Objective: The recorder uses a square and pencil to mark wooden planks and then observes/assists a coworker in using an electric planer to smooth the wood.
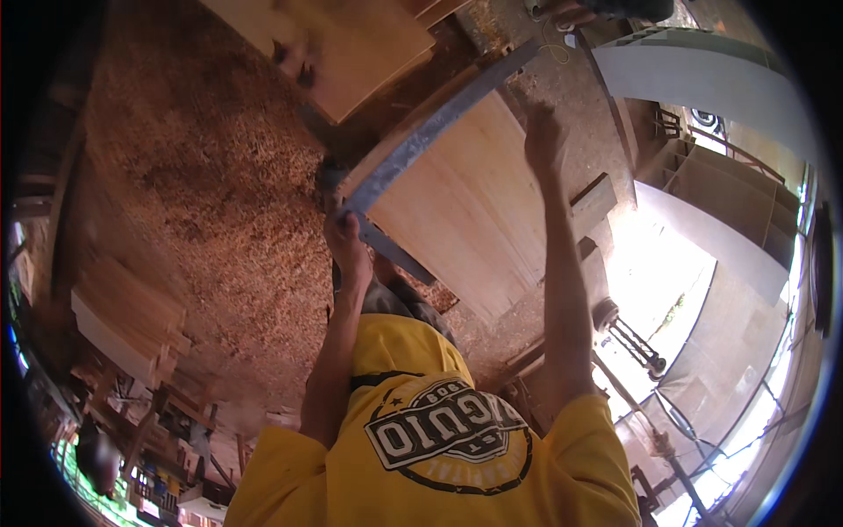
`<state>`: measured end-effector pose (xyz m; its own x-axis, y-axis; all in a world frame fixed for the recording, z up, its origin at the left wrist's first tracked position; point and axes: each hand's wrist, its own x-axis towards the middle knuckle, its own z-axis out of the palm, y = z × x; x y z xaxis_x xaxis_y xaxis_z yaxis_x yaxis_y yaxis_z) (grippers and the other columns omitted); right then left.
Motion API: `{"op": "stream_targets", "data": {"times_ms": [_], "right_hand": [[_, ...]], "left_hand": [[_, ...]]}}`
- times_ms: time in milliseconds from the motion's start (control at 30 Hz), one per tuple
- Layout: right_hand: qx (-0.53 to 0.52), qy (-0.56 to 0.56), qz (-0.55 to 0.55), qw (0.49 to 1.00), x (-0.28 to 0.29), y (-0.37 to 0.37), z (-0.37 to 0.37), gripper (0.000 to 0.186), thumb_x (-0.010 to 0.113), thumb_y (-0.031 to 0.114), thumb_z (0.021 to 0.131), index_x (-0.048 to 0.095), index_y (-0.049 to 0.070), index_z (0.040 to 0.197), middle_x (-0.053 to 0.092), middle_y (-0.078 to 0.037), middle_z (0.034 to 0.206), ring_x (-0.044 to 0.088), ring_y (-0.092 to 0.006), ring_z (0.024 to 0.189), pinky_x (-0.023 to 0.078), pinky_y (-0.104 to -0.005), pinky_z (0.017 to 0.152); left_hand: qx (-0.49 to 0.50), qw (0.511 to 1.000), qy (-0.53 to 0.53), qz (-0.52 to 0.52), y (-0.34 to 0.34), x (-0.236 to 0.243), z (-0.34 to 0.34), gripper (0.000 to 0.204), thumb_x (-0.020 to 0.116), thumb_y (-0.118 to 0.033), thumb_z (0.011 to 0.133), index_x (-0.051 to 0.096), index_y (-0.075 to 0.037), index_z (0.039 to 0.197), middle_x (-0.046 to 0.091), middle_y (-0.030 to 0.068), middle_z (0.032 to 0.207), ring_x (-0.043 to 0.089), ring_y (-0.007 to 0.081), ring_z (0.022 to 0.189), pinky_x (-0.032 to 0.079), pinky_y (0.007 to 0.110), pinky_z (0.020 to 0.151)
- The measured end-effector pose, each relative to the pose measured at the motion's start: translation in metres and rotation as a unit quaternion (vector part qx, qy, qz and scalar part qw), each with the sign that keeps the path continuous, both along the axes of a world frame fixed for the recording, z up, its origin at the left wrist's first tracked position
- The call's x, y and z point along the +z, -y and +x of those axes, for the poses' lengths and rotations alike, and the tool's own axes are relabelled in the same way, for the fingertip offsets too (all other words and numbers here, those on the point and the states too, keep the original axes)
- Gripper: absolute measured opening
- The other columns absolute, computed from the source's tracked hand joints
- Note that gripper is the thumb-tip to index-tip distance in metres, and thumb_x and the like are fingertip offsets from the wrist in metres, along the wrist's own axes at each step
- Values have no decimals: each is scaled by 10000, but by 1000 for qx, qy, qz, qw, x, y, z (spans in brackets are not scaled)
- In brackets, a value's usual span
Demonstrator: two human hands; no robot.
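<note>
A pale wooden panel (465,189) lies in front of me. Along its far left edge runs a grey metal carpenter's square (413,149), its long arm reaching toward the upper right and its short arm angled toward me. My left hand (349,246) grips the square near its corner, thumb on top. Past the panel's right edge, my right hand (546,145) is raised with the fingers curled in. It is blurred, and whatever it may hold cannot be made out.
Wood shavings (202,176) cover the floor at left. Another wooden board (369,53) lies beyond the square, and stacked boards (127,316) stand at lower left. Another person's hand (571,13) shows at the top. A small wood block (594,204) sits right of the panel.
</note>
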<state>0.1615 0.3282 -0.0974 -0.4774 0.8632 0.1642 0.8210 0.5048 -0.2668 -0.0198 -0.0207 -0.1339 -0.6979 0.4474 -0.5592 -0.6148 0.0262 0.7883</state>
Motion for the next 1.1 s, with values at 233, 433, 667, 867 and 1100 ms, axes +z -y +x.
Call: {"op": "stream_targets", "data": {"times_ms": [233, 433, 667, 867, 1100], "right_hand": [[-170, -308, -269, 897, 18, 178, 66, 199, 529, 170, 977, 660, 20, 977, 660, -96, 763, 619, -179, 706, 465, -335, 638], [-317, -242, -166, 902, -20, 220, 168, 187, 608, 205, 956, 656, 28, 990, 647, -111, 815, 600, -204, 774, 480, -351, 720], [-507, -163, -118, 838, -80, 234, 329, 418, 692, 421, 840, 631, 14, 913, 668, -158, 835, 652, -318, 779, 505, -438, 718], [-531, -83, -129, 833, -37, 235, 322, 489, 694, 434, 817, 616, -10, 1007, 632, -213, 1061, 607, -384, 1028, 473, -477, 879], [-601, -143, -145, 773, -23, 200, 314, 885, 705, 599, 755, 517, -93, 1272, 474, -298, 1351, 530, -456, 1173, 436, -469, 1019]], "left_hand": [[-367, 901, -232, 13, -8, 111, -4, 309, 498, -45, 1000, 520, -6, 1307, 630, 92, 1036, 604, 139, 918, 489, 283, 782], [-466, 863, -194, -5, -31, 91, -42, 341, 507, -204, 1027, 425, -32, 1310, 547, 65, 991, 556, 175, 867, 465, 306, 791], [-540, 839, 66, 16, -87, 130, -73, 410, 628, -359, 969, 588, -16, 1190, 534, -27, 830, 481, 84, 731, 396, 257, 697], [-539, 842, -30, -14, -99, 159, -70, 308, 634, -117, 838, 631, -1, 1123, 517, -50, 805, 442, 61, 709, 349, 227, 668], [-439, 893, -98, -13, -17, 285, -64, 586, 623, -89, 790, 512, 114, 1329, 524, -6, 905, 482, 103, 835, 370, 232, 805]]}}
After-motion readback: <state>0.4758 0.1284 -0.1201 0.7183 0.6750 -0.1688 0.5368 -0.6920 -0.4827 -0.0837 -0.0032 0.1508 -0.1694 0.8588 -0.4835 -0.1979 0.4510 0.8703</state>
